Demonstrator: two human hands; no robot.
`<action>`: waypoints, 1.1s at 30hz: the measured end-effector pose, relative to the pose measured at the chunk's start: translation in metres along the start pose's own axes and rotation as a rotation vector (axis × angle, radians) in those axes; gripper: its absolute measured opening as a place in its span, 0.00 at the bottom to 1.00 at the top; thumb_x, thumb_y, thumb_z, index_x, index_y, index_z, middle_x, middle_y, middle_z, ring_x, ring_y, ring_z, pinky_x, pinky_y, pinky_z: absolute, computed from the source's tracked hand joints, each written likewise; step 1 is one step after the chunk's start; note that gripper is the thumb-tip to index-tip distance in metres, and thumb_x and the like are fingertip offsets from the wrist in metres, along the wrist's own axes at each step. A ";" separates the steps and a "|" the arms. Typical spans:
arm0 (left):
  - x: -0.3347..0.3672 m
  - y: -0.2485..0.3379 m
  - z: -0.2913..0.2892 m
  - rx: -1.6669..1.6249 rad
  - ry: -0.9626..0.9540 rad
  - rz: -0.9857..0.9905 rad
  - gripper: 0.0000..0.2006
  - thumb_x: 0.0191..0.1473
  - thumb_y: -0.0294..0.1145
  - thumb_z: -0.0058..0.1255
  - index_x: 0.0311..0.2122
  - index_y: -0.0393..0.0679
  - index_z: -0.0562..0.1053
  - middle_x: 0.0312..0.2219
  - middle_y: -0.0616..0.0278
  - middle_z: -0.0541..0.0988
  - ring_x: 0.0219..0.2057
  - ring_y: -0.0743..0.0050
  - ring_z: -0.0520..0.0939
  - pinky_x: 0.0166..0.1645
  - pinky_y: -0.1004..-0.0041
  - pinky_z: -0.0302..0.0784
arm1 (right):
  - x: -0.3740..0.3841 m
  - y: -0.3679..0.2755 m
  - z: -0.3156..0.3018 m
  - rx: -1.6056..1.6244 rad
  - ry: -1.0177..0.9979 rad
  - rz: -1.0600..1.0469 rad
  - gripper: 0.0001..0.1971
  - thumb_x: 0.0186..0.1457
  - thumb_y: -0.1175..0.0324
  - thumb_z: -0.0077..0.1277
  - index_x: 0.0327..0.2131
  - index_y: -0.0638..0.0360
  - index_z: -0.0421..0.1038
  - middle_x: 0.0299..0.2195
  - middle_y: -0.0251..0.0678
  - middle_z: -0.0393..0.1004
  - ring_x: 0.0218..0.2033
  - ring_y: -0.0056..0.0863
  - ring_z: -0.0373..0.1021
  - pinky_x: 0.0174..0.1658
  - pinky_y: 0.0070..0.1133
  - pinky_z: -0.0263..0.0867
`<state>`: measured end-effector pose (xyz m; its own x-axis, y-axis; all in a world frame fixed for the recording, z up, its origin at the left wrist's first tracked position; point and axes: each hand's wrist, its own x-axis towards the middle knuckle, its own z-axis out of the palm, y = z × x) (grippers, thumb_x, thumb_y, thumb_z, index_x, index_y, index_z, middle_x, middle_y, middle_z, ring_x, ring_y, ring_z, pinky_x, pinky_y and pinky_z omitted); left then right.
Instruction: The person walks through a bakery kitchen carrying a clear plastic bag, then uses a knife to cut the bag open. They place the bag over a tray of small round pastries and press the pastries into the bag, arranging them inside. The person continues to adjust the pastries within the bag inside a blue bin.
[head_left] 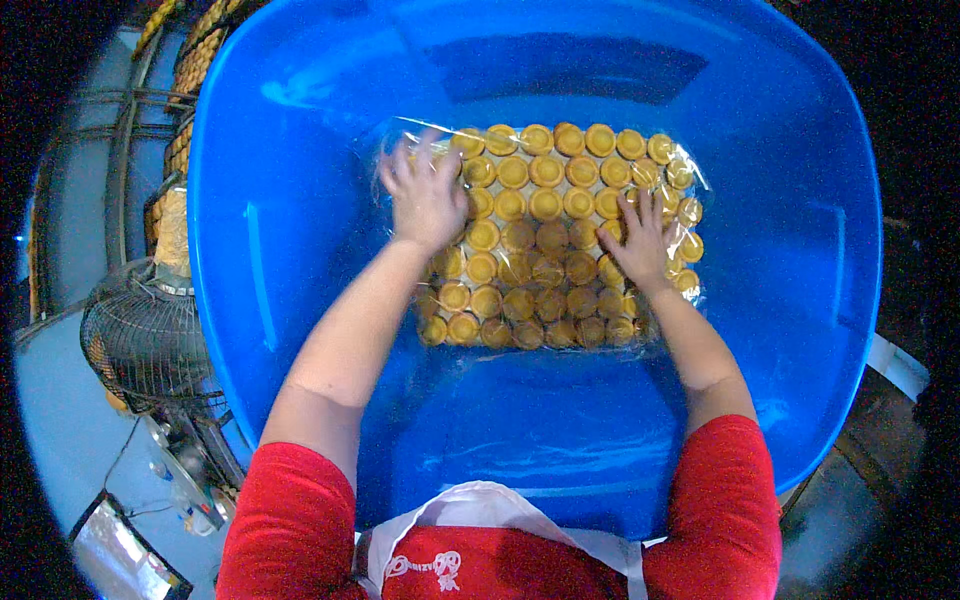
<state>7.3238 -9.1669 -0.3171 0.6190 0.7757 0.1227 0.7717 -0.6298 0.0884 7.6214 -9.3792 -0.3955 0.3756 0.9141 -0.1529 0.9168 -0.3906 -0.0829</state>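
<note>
Rows of small round golden tarts point(546, 205) lie close together, low in a big blue plastic tub point(520, 410). Clear plastic film point(690, 160) is spread over them, with shiny creases along its edges. On the left side of the layer, my left hand point(425, 195) rests with its fingers spread over the film. My right hand point(645, 240) lies on the film at the right side, fingers apart. Neither hand holds anything. A shadow darkens the tarts between my forearms. What lies beneath the tarts is mostly hidden.
The tub's high curved wall point(835, 300) surrounds both arms. Outside it at the left stands a black wire-caged fan point(150, 335), with woven baskets point(190, 75) above it. A shiny rectangular object point(125, 550) is at the lower left.
</note>
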 end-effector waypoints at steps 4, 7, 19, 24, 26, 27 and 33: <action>-0.060 0.036 0.025 -0.108 -0.421 -0.092 0.47 0.41 0.58 0.64 0.68 0.68 0.56 0.70 0.54 0.45 0.70 0.31 0.36 0.62 0.22 0.37 | 0.055 -0.025 -0.029 0.219 0.034 -0.231 0.22 0.54 0.59 0.56 0.52 0.52 0.72 0.53 0.41 0.71 0.56 0.44 0.65 0.56 0.42 0.61; -0.073 0.033 0.045 -0.082 -0.568 -0.176 0.56 0.37 0.66 0.64 0.70 0.71 0.48 0.71 0.56 0.37 0.69 0.31 0.30 0.60 0.19 0.34 | 0.110 -0.058 -0.027 0.363 0.071 -0.327 0.14 0.56 0.65 0.50 0.46 0.56 0.75 0.44 0.44 0.76 0.46 0.44 0.72 0.50 0.37 0.68; -0.081 0.030 0.077 -0.034 -0.664 -0.194 0.60 0.38 0.60 0.68 0.71 0.74 0.39 0.72 0.61 0.30 0.70 0.38 0.30 0.64 0.24 0.37 | 0.194 -0.116 0.031 0.154 -0.107 -0.332 0.13 0.57 0.66 0.45 0.41 0.57 0.77 0.44 0.42 0.76 0.48 0.46 0.71 0.51 0.40 0.70; -0.077 0.030 0.067 -0.056 -0.705 -0.202 0.58 0.42 0.54 0.68 0.71 0.73 0.39 0.72 0.62 0.30 0.70 0.37 0.29 0.63 0.23 0.35 | 0.179 -0.123 0.003 0.212 -0.080 -0.301 0.15 0.57 0.67 0.45 0.44 0.61 0.75 0.47 0.44 0.74 0.48 0.44 0.71 0.52 0.39 0.70; -0.079 0.031 0.075 -0.002 -0.619 -0.178 0.57 0.43 0.52 0.68 0.71 0.72 0.40 0.72 0.62 0.30 0.70 0.37 0.29 0.63 0.22 0.35 | 0.181 -0.119 0.002 0.210 0.060 -0.325 0.16 0.57 0.68 0.45 0.46 0.61 0.74 0.49 0.46 0.73 0.48 0.44 0.71 0.53 0.39 0.69; -0.081 0.033 0.072 -0.049 -0.605 -0.187 0.55 0.44 0.50 0.67 0.71 0.71 0.41 0.72 0.61 0.31 0.70 0.35 0.31 0.62 0.22 0.36 | 0.177 -0.118 0.004 0.220 0.059 -0.316 0.17 0.57 0.68 0.45 0.48 0.61 0.73 0.51 0.46 0.71 0.50 0.45 0.70 0.53 0.39 0.69; -0.098 0.035 0.069 -0.148 -0.593 -0.193 0.51 0.47 0.47 0.64 0.71 0.70 0.44 0.72 0.59 0.35 0.70 0.32 0.35 0.61 0.19 0.38 | 0.141 -0.119 0.037 0.218 0.263 -0.264 0.28 0.55 0.67 0.51 0.60 0.57 0.63 0.65 0.43 0.57 0.63 0.49 0.56 0.62 0.40 0.59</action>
<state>7.3005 -9.2625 -0.3945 0.4787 0.7393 -0.4735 0.8755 -0.4422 0.1947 7.5604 -9.2085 -0.4437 0.1793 0.9714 0.1554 0.9466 -0.1273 -0.2962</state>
